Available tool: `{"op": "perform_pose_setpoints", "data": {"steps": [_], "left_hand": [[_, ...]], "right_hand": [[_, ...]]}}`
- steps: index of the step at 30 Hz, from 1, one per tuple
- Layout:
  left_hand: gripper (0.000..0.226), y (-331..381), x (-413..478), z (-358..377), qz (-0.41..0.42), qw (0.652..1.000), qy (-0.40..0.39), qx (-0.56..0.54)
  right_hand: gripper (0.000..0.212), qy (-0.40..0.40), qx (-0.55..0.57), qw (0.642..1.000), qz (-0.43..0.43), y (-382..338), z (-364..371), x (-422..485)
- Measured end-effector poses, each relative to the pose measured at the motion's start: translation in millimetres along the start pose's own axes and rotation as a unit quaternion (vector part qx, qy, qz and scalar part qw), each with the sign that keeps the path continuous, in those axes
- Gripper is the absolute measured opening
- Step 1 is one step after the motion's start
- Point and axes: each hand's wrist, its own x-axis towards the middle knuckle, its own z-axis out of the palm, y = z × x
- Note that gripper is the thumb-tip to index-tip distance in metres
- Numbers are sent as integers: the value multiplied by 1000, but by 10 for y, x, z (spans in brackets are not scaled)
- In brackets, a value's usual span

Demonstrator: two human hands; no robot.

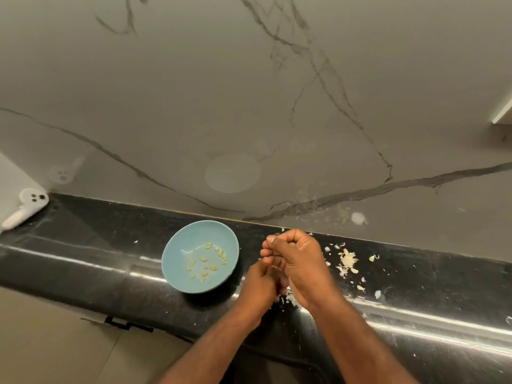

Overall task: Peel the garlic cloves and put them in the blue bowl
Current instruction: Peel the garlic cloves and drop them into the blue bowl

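Lower centre, over black counter (83,259): left hand (260,281) and right hand (300,263) curled together, anything held hidden; round pale-blue bowl (177,253) of peeled garlic cloves (209,246) sits just left, nearest left hand.

Your bench (83,261) is black and glossy. A blue bowl (177,253) sits mid-bench, with garlic skins (347,260) scattered to its right. A white gadget (30,202) lies in the far left corner.

Blue bowl (177,261) stood upright on the counter (83,245). I counted a scatter of small, pale-yellow peeled cloves (206,263) loose on its floor. Garlic bits and skins (347,260) lay heaped well right of it.
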Motion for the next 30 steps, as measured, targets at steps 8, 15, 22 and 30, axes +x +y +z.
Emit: {"op": "perform_pose_setpoints", "data": {"steps": [8, 15, 22, 30], "left_hand": [[18, -166, -15, -191, -28, 996, 84, 21], [12, -232, 7, -284, -18, 994, 100, -27], [11, -119, 130, -152, 45, 996, 80, 5], [27, 53, 153, 167, 171, 962, 41, 208]], "right_hand": [[24, -91, -138, 983, 81, 530, 684, 470], [28, -9, -121, 992, 20, 406, 397, 339], [20, 117, -142, 982, -42, 422, -578, 64], [8, 227, -357, 903, -75, 242, -1397, 125]]}}
